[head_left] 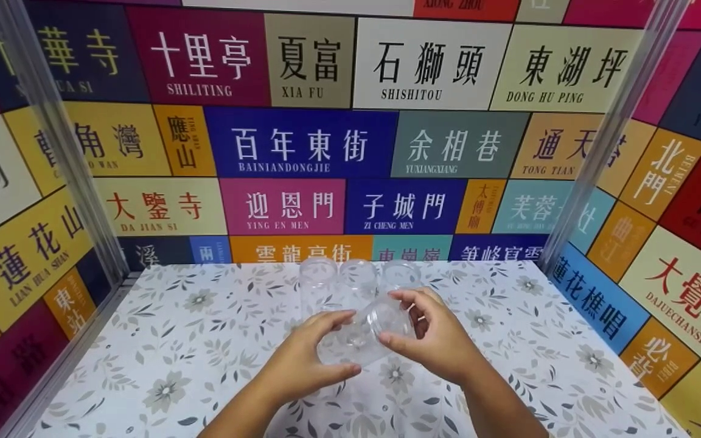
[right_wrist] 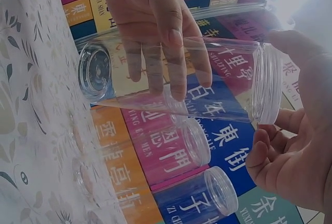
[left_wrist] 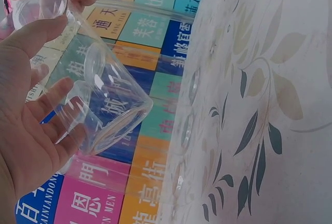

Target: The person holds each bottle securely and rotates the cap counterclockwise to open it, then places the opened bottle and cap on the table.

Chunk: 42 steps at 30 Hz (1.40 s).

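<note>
A clear plastic jar [head_left: 353,344] is held tilted above the table between both hands, with its lidded end up and to the right. My left hand [head_left: 311,347] holds the jar's body, thumb on the near side and fingers on the far side. In the left wrist view the jar's base [left_wrist: 116,130] shows beyond those fingers. My right hand [head_left: 442,331] grips the clear lid [right_wrist: 270,84] at the rim, thumb and fingers on opposite sides. Both hands show through the clear wall in places.
Three more clear lidded jars stand in a row at the table's back: left jar [head_left: 317,274], middle jar [head_left: 358,277] and right jar [head_left: 402,274]. A floral cloth [head_left: 168,389] covers the table. Panels with place names [head_left: 302,143] enclose the back and sides, with clear corner posts [head_left: 594,140].
</note>
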Motion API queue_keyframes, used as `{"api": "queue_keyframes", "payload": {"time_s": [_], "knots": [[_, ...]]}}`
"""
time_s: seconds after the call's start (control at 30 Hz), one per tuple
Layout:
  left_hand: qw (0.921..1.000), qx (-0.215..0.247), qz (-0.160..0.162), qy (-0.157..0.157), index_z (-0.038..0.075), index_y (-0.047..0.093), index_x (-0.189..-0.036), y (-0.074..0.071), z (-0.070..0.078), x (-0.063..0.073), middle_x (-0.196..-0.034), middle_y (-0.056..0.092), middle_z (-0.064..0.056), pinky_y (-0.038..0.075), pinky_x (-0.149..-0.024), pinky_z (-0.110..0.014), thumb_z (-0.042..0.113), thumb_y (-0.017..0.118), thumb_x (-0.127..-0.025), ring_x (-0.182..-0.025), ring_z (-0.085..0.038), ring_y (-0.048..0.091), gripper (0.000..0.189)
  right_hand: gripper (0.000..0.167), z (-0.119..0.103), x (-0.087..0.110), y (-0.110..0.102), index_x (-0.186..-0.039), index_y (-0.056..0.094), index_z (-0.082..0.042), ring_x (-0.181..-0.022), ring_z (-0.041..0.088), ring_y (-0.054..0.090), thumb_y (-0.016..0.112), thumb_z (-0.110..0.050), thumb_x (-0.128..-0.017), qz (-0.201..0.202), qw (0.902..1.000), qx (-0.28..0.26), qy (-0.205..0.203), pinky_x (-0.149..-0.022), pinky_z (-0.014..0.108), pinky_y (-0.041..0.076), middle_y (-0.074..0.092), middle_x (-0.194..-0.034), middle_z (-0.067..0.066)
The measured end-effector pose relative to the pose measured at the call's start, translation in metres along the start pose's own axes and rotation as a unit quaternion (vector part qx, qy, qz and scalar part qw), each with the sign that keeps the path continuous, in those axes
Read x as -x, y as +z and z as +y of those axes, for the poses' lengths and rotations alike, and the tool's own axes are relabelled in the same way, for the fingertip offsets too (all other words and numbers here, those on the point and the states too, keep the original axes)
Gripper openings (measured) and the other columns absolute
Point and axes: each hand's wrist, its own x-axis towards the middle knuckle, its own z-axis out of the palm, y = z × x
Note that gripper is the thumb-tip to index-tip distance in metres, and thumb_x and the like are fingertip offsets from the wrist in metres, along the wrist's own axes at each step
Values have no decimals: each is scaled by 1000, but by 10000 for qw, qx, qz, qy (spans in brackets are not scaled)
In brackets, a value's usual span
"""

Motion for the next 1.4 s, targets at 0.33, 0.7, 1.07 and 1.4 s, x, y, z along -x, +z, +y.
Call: {"api": "queue_keyframes", "payload": {"time_s": [0.33,0.7,1.07,1.4], "knots": [[9999,1,-71,-84,46,52,-153,0,1,-1,-149,62,14,50,-119,-56,55,88,-83,-140,-19,60,80,75,3,4,-2,-151,60,-29,-104,19,49,86,-15,-82,-248,9947,-61,-993,-83,26,53,51,-137,3],[9999,-18,-134,17,48,51,-153,0,0,-1,-149,63,12,51,-118,-56,57,87,-84,-139,-19,60,79,87,5,7,-4,-154,56,-34,-111,18,53,81,-6,-75,-414,9873,14,-1536,-88,28,48,50,-145,0],[9999,38,-159,-11,49,51,-152,-1,-1,-2,-149,63,13,50,-118,-56,55,88,-84,-140,-21,60,78,78,5,6,-4,-152,60,-30,-114,18,54,88,-14,-80,-330,9893,-79,-1419,-89,29,50,53,-146,-2],[9997,176,35,-159,45,52,-153,-3,-3,-3,-150,62,9,48,-121,-58,54,89,-84,-141,-23,59,79,77,3,4,-8,-153,59,-18,-118,22,49,88,-11,-82,76,9886,-532,-1407,-85,28,52,53,-148,1]]}}
